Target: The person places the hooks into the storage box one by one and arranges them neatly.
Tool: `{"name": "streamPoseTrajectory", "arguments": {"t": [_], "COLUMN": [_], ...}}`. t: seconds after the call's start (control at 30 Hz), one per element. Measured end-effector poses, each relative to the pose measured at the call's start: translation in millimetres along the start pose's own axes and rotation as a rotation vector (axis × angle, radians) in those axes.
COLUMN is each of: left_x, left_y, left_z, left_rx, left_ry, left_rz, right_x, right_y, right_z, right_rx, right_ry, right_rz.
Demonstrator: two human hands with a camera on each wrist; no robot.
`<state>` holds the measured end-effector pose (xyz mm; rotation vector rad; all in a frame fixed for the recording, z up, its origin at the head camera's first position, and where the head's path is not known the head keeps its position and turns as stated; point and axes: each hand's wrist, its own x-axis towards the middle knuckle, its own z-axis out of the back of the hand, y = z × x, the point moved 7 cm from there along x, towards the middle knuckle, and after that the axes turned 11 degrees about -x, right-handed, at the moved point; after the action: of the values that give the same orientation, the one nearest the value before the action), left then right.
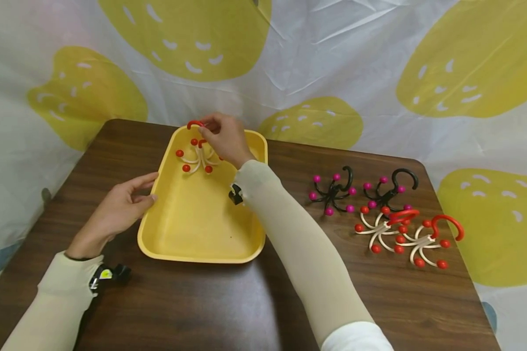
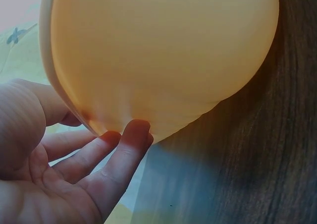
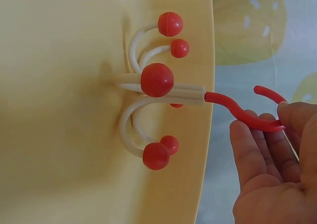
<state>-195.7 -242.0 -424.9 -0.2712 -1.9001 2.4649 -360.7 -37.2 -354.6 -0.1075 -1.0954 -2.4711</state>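
In the head view, my right hand [image 1: 228, 139] pinches the red hook of a white, several-armed hanger [image 1: 199, 157] with red ball tips. The hanger stands hook-up inside the far end of a yellow plastic bin [image 1: 195, 214]. The right wrist view shows thumb and fingers around the hook [image 3: 257, 122], with the curved white arms low against the bin floor. My left hand [image 1: 118, 209] touches the bin's left side. Its fingers [image 2: 133, 140] lie extended against the outer wall in the left wrist view.
Right of the bin lie two black hangers with magenta balls, one at the left [image 1: 331, 195] and one at the right [image 1: 386, 197]. Two white hangers with red hooks, one [image 1: 379, 229] beside another [image 1: 421, 241], lie nearer. A lemon-patterned cloth [image 1: 290, 48] hangs behind the wooden table [image 1: 193, 302].
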Motion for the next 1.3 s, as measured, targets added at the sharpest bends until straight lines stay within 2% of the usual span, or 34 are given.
{"name": "streamPoseTrajectory", "arguments": {"t": [0.43,0.67,0.93,1.07,1.3], "left_x": [2.5,0.7,0.3,-0.1,-1.1], "left_y": [1.3,0.4,1.6,1.7,1.7], "left_z": [-0.1,1.5,2.1,2.3,3.2], "left_rx": [0.041,0.033,0.032,0.013,-0.001], "left_ry": [-0.014,-0.007,-0.003,0.0,0.01], "left_rz": [0.019,0.027,0.029,0.02,0.011], "right_x": [-2.4,-5.4,-8.9,-14.8,-31.0], "right_y": [-6.1,-4.3,0.9,6.9,23.0], "right_z": [4.8,12.8,28.7,38.3,59.3], "right_rx": [0.037,0.072,0.058,0.057,0.066], "right_ry": [0.028,0.017,0.003,0.001,-0.032], "right_rz": [-0.012,-0.006,0.007,0.021,0.113]}}
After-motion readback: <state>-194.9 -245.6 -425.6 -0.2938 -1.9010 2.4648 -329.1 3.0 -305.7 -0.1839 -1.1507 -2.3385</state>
